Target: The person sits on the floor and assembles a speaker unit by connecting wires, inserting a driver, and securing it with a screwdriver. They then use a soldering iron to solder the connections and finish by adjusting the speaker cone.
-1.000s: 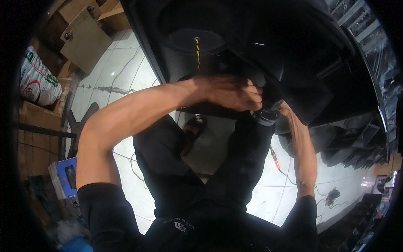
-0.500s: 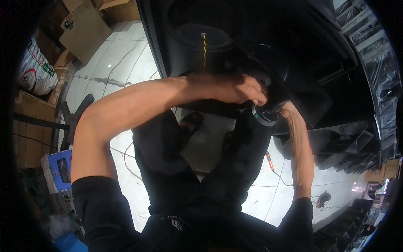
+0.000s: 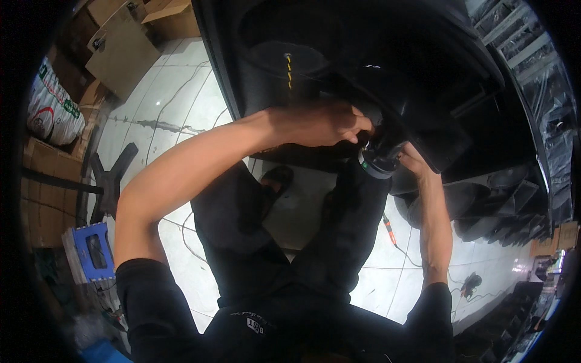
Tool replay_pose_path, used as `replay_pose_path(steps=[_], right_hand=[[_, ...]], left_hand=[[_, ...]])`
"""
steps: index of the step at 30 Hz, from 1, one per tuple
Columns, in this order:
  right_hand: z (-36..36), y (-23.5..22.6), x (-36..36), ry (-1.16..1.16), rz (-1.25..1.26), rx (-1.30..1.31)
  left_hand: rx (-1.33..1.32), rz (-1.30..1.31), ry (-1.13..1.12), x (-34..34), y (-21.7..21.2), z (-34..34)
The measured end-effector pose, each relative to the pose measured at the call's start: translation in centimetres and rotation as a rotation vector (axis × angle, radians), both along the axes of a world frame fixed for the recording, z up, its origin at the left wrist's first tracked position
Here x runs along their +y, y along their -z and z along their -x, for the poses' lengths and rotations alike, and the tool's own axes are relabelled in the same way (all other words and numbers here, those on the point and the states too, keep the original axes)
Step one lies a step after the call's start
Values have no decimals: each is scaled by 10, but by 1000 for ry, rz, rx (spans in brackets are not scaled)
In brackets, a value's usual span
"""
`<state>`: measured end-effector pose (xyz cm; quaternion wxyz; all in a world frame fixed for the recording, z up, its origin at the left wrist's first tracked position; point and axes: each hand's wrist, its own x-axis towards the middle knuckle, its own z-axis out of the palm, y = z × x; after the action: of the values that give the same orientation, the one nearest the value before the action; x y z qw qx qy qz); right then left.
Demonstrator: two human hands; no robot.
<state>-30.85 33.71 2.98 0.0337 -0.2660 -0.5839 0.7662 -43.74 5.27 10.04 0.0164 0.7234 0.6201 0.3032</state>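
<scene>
A round black driver with a grey rim and a small green mark (image 3: 376, 164) is joined to the narrow end of a black flared horn (image 3: 439, 136), above my right knee. My right hand (image 3: 414, 160) grips the driver's right side; some of its fingers are hidden behind it. My left hand (image 3: 348, 125) is just left of the driver's upper side, its fingers bent and pressed together. What they pinch, if anything, is too dark and small to make out. Behind both hands stands a large black speaker cabinet (image 3: 248, 91), with a twisted yellow-and-black wire (image 3: 289, 71) hanging from a round opening.
An orange-handled soldering iron (image 3: 389, 231) lies on the tiled floor (image 3: 378, 284) at right, trailing its cord. More black horns (image 3: 478, 227) stand at the right. A blue plastic stool (image 3: 97, 251), a black stand leg (image 3: 112, 181), cardboard boxes (image 3: 51, 193) and a white sack (image 3: 55, 109) are at left.
My left hand has shifted slightly left, a little away from the driver. The driver and my right hand have also moved slightly left in the picture. The whole view has shifted a little.
</scene>
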Motion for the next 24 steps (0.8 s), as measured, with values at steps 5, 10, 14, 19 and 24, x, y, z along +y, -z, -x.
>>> replay_pose_path(steps=[5, 10, 14, 19, 24], right_hand=[[-51, -34, -13, 131, -232, -119], [-107, -16, -12, 186, -320, -36], [-177, 75, 40, 457, -365, -178], [-311, 247, 79, 835, -102, -387], [-338, 345, 51, 887, 571, -200]], left_hand=[[21, 256, -169, -24, -33, -8], [-185, 139, -375, -86, -48, -21], [-461, -240, -973, -185, -2, -15], [-700, -452, -1476, -268, 160, -8], [-787, 104, -1496, -289, 291, -96]])
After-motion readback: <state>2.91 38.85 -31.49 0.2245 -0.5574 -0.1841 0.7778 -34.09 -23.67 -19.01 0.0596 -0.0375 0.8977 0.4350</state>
